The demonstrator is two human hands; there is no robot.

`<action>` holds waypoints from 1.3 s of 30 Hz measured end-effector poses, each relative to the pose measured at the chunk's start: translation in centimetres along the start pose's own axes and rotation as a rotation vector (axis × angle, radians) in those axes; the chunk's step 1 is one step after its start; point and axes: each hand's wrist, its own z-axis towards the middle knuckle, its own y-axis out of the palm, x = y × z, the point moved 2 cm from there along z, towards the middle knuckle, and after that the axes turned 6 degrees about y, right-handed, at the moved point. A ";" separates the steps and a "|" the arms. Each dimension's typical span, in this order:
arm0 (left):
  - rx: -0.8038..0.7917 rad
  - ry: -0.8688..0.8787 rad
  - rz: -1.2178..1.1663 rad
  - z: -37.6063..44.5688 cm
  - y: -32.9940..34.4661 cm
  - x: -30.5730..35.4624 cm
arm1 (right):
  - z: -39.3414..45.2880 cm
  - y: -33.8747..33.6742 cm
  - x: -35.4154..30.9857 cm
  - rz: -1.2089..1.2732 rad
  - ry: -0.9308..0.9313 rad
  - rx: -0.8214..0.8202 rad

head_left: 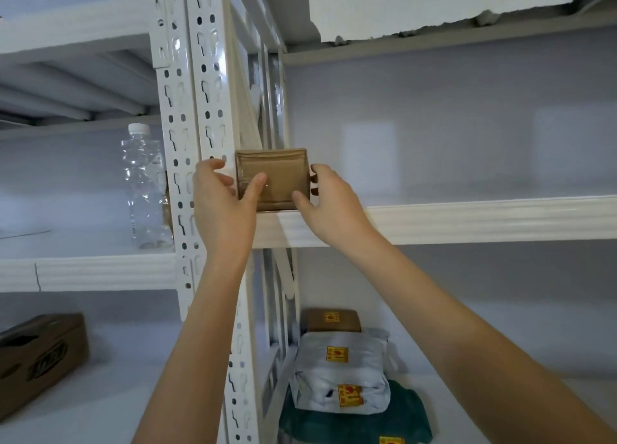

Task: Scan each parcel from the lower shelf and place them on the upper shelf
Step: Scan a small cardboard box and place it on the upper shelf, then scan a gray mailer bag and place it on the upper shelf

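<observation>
Your left hand (pixel 223 203) and right hand (pixel 329 203) both hold the brown box (pixel 272 179) at the front left corner of the upper shelf (pixel 467 219), right beside the white upright post (pixel 200 143). The box sits on the shelf's front lip, its near face turned toward you, glossy with clear tape. No writing can be read on that face. It looks about as wide as it is tall from here, so you cannot tell its long axis.

Your left thumb lies across the near face while the left fingers curl round the box's left side, next to the post. Your right thumb presses the lower right corner and the right fingers wrap round the right side. So both hands are clamped on the box.

Below, on the lower shelf (pixel 500 387), more parcels are stacked against the left frame. A small brown parcel (pixel 334 320) sits at the back. In front of it a grey bag (pixel 344 373) carries two yellow labels with red print, too small to read. That bag rests on a green bag (pixel 400 417), which shows the top of another yellow label at the bottom edge.

In the bay to the left, a clear plastic bottle (pixel 145 189) with a white cap stands upright just beside the post. Lower left is a cardboard carton (pixel 40 360) with dark printed marks that cannot be read.
</observation>
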 end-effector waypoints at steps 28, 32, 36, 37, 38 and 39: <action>-0.862 -0.381 0.513 -26.5 13.1 -10.6 | -14.3 4.6 33.2 0.170 0.489 -0.728; -0.819 -0.366 0.595 -26.3 13.7 -14.9 | -15.0 8.8 35.8 0.195 0.672 -0.812; -0.886 -0.452 0.708 -25.6 14.8 -18.7 | -14.5 11.4 36.7 0.295 0.851 -0.740; -0.880 -0.481 0.699 -25.5 15.1 -19.4 | -14.3 12.0 37.0 0.311 0.897 -0.735; -0.872 -0.486 0.690 -25.4 15.4 -20.2 | -14.1 12.6 37.3 0.312 0.934 -0.734; -0.858 -0.469 0.696 -25.4 15.7 -20.8 | -13.9 13.0 37.4 0.305 0.962 -0.734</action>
